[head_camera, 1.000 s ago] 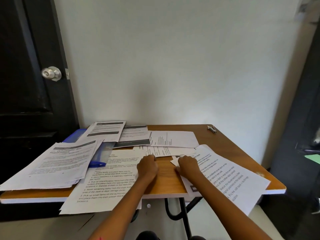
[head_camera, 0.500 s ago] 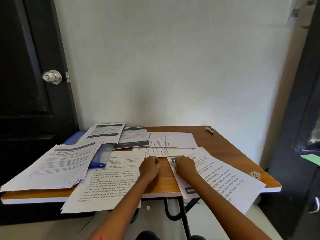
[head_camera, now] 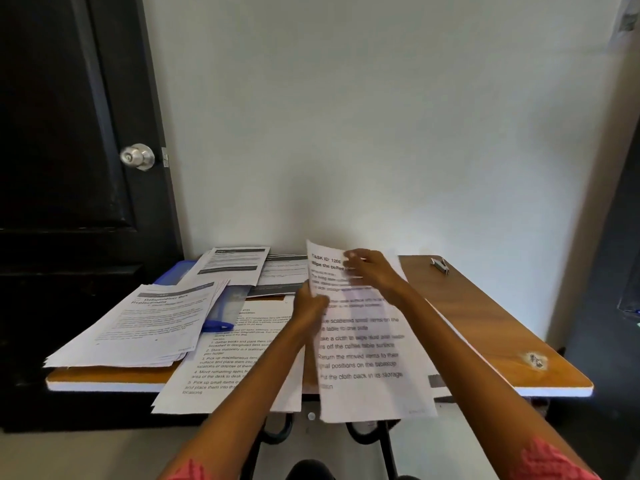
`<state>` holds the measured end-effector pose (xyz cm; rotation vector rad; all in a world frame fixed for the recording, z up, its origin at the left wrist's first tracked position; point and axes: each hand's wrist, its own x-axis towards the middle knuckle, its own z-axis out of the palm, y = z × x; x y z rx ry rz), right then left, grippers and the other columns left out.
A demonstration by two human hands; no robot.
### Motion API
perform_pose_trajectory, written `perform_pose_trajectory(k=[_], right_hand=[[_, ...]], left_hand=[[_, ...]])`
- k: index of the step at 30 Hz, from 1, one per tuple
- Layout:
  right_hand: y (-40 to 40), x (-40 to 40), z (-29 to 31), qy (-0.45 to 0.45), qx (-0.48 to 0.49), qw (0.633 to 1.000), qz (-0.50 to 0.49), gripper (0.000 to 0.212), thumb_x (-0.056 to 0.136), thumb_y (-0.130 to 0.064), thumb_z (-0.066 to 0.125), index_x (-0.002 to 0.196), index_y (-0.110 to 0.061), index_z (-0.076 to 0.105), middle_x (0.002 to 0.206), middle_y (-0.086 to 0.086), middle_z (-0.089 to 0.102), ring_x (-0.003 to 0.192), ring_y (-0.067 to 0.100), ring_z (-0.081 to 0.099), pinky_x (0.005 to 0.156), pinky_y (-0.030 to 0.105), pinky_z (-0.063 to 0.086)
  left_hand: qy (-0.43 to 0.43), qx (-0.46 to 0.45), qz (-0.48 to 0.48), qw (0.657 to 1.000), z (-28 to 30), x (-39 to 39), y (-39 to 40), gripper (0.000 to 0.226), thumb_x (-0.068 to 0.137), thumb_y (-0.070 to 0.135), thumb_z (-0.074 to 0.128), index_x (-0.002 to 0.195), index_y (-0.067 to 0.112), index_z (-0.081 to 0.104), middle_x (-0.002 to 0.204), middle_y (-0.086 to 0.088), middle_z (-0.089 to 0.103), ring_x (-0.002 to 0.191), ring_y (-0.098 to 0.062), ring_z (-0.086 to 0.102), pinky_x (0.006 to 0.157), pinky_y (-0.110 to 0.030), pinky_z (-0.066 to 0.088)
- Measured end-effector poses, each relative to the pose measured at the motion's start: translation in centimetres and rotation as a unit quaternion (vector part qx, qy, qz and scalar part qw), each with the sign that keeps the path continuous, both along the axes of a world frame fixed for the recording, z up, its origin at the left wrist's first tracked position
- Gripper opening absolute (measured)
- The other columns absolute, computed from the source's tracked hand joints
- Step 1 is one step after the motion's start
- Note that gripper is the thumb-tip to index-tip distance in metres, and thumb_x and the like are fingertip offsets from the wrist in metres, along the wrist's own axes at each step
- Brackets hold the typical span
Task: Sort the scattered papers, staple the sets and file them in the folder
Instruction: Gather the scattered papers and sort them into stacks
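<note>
Both hands hold one white printed sheet headed with a task ID (head_camera: 363, 344), lifted at the centre of the frame above the brown wooden worktop (head_camera: 485, 323). The left hand (head_camera: 310, 308) pinches its left edge; the right hand (head_camera: 372, 271) has its fingers curled over the top. More printed white papers (head_camera: 152, 323) lie scattered at centre left, partly covering a blue plastic folder (head_camera: 175, 271). A small metal stapler (head_camera: 440, 265) sits at the upper right. The papers at left overhang the front edge; a brush of the forearm could probably tip them to the floor.
</note>
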<state>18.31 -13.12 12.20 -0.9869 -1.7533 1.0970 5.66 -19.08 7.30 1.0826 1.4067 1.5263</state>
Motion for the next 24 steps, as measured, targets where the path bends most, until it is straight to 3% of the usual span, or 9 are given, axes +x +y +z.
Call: perform_pose_trajectory(k=[2, 4, 7, 9, 13, 17, 20, 24], right_hand=[[1.2, 1.1, -1.0, -0.058, 0.086, 0.989, -0.108, 0.037, 0.094, -0.018, 0.054, 0.128, -0.004, 0.051, 0.129, 0.017, 0.055, 0.113, 0.028, 0.056, 0.096, 0.039, 0.047], [1.9, 2.2, -2.2, -0.092, 0.092, 0.977, -0.166, 0.048, 0.09, -0.022, 0.06, 0.132, -0.003, 0.046, 0.134, 0.015, 0.051, 0.121, 0.03, 0.05, 0.101, 0.041, 0.042], [1.5, 2.9, -3.4, -0.07, -0.061, 0.992, -0.081, 0.054, 0.088, -0.031, 0.064, 0.132, -0.006, 0.046, 0.123, 0.013, 0.058, 0.104, 0.027, 0.06, 0.078, 0.032, 0.05], [0.9, 2.9, -4.2, -0.048, -0.113, 0.992, 0.008, 0.042, 0.09, -0.028, 0.06, 0.124, -0.002, 0.055, 0.109, 0.01, 0.067, 0.087, 0.023, 0.066, 0.066, 0.028, 0.051], [0.4, 1.9, -5.2, -0.022, -0.121, 0.992, 0.037, 0.023, 0.092, -0.011, 0.056, 0.113, -0.005, 0.061, 0.106, 0.01, 0.069, 0.089, 0.024, 0.068, 0.082, 0.04, 0.056], [0.1, 1.5, -5.2, -0.031, -0.116, 0.993, 0.001, 0.029, 0.09, -0.002, 0.053, 0.119, -0.003, 0.056, 0.109, 0.014, 0.065, 0.082, 0.025, 0.067, 0.071, 0.034, 0.057], [0.5, 0.9, -5.9, -0.115, -0.083, 0.989, -0.038, 0.037, 0.09, -0.005, 0.054, 0.126, -0.007, 0.051, 0.125, 0.013, 0.058, 0.098, 0.028, 0.064, 0.083, 0.037, 0.055], [-0.3, -1.6, -6.6, -0.128, -0.043, 0.99, -0.047, 0.027, 0.092, -0.006, 0.051, 0.119, -0.006, 0.053, 0.125, 0.012, 0.056, 0.107, 0.03, 0.06, 0.086, 0.038, 0.052]], left_hand=[[-0.014, -0.01, 0.029, 0.999, 0.4, -1.9, -0.5, 0.027, 0.089, -0.008, 0.046, 0.112, 0.007, 0.05, 0.095, -0.006, 0.062, 0.073, -0.017, 0.061, 0.048, -0.021, 0.052], [-0.059, -0.016, 0.053, 0.997, 0.5, -4.0, -0.8, 0.028, 0.09, -0.007, 0.047, 0.115, 0.005, 0.049, 0.091, -0.007, 0.06, 0.068, -0.017, 0.057, 0.047, -0.026, 0.051], [-0.11, -0.018, 0.066, 0.992, 0.0, -6.8, -0.8, 0.035, 0.09, -0.008, 0.049, 0.124, -0.001, 0.047, 0.104, -0.017, 0.059, 0.076, -0.023, 0.058, 0.065, -0.038, 0.052], [-0.122, -0.014, 0.07, 0.99, -0.2, -7.6, -0.8, 0.035, 0.09, -0.007, 0.049, 0.124, -0.001, 0.047, 0.109, -0.019, 0.059, 0.077, -0.024, 0.058, 0.065, -0.039, 0.051], [-0.114, -0.02, 0.071, 0.991, -0.5, -8.1, -0.5, 0.032, 0.09, -0.006, 0.05, 0.122, -0.001, 0.049, 0.101, -0.014, 0.061, 0.076, -0.023, 0.059, 0.062, -0.037, 0.051], [-0.01, -0.055, 0.113, 0.992, -1.8, -9.5, -0.1, 0.035, 0.085, -0.008, 0.055, 0.119, 0.001, 0.055, 0.115, -0.016, 0.063, 0.09, -0.027, 0.062, 0.073, -0.037, 0.053], [0.182, -0.084, 0.221, 0.954, -2.8, -11.3, -1.0, 0.038, 0.085, -0.004, 0.053, 0.121, 0.007, 0.054, 0.119, -0.013, 0.061, 0.105, -0.029, 0.058, 0.086, -0.039, 0.05], [0.289, -0.095, 0.227, 0.925, -3.8, -12.3, -2.2, 0.034, 0.085, -0.006, 0.052, 0.116, 0.007, 0.059, 0.121, -0.012, 0.06, 0.111, -0.028, 0.056, 0.09, -0.033, 0.045]])
